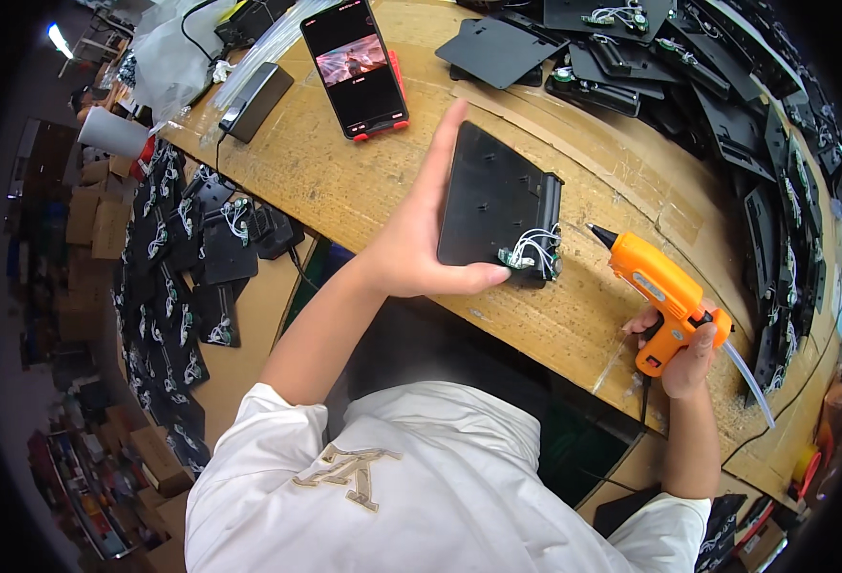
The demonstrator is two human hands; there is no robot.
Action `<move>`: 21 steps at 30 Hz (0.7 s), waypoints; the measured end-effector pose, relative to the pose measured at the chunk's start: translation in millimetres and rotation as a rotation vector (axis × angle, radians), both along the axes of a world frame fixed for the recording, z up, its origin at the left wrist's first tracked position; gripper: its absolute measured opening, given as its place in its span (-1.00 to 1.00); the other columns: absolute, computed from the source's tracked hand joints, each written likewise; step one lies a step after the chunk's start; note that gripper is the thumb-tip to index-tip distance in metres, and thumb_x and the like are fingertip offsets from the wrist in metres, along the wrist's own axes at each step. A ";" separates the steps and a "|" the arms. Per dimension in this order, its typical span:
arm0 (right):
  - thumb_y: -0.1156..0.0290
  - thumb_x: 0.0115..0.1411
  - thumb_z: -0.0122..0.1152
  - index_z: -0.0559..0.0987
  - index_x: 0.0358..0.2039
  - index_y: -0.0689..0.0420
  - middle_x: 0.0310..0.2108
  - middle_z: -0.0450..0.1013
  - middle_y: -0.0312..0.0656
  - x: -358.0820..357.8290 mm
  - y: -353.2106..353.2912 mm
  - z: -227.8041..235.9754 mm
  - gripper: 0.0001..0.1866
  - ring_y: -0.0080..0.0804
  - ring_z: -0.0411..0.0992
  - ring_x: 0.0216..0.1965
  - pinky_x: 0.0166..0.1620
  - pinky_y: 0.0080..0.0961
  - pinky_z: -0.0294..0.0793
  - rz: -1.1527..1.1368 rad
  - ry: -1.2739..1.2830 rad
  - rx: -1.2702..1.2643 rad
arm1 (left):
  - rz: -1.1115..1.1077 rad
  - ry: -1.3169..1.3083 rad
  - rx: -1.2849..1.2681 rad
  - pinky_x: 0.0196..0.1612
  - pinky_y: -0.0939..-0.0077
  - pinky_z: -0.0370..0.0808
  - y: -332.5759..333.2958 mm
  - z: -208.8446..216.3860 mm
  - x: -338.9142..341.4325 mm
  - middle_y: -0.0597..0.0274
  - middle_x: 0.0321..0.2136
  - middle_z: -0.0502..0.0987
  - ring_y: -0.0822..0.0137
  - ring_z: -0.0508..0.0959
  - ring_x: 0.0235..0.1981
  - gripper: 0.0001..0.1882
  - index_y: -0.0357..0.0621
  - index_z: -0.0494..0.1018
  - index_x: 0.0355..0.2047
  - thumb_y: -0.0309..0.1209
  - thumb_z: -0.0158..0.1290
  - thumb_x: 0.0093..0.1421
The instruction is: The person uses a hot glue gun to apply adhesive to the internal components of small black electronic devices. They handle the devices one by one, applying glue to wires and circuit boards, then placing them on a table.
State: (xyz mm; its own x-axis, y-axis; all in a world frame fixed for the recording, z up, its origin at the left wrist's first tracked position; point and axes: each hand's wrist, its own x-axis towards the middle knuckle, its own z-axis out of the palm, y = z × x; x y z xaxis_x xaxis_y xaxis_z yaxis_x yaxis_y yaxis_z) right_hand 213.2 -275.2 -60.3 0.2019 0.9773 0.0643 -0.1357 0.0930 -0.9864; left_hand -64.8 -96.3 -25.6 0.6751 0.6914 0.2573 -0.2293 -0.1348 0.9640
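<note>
My left hand (pixel 416 234) grips a flat black plastic panel (pixel 490 196) by its left and lower edges, holding it tilted above the bench. Along the panel's right side runs a round black bar, and at its lower corner sits a small green circuit board (pixel 519 257) with looped white wires. An orange hot glue gun (pixel 662 291) is in my right hand (pixel 690 361), fingers wrapped round its handle. Its dark nozzle points up and left at the panel, a short gap away. A clear glue stick (pixel 749 384) sticks out of the gun's back end.
A phone (pixel 355 67) leans on a red stand at the back of the wooden bench (pixel 297 177). Beside it lies a dark box (pixel 256 102). Similar black panels (pixel 621 62) pile up at the back and right; more panels (pixel 168 277) with wires cover a surface at left.
</note>
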 end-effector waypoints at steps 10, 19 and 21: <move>-0.14 0.02 0.24 0.47 -0.02 0.23 -0.19 0.50 -0.07 -23.0 6.8 22.6 -0.28 -0.30 0.46 -0.10 -0.20 -0.44 0.49 0.131 0.112 0.016 | 0.423 -0.026 -0.143 -0.01 0.55 0.43 -29.6 -27.1 16.1 0.12 -0.09 0.45 0.43 0.48 -0.08 -0.64 -0.30 0.21 0.06 -0.61 -0.04 0.26; -0.16 0.05 0.18 0.54 -0.41 0.28 -0.56 0.45 -0.20 -15.3 12.7 13.8 -0.39 -0.36 0.45 -0.54 -0.46 -0.49 0.40 0.143 -0.319 0.011 | 0.520 -0.019 0.113 -0.15 0.67 0.41 -47.8 -37.6 33.0 0.15 -0.15 0.43 0.51 0.46 -0.19 -0.67 -0.28 0.21 -0.02 -0.63 -0.02 0.23; -0.22 0.06 0.15 0.53 -0.49 0.26 -0.66 0.38 -0.21 -13.9 14.4 10.8 -0.35 -0.34 0.39 -0.66 -0.56 -0.51 0.33 0.167 -0.524 0.123 | 0.515 -0.004 0.114 -0.23 0.73 0.42 -48.5 -37.4 32.3 0.17 -0.17 0.44 0.54 0.47 -0.24 -0.66 -0.26 0.21 0.00 -0.63 -0.02 0.24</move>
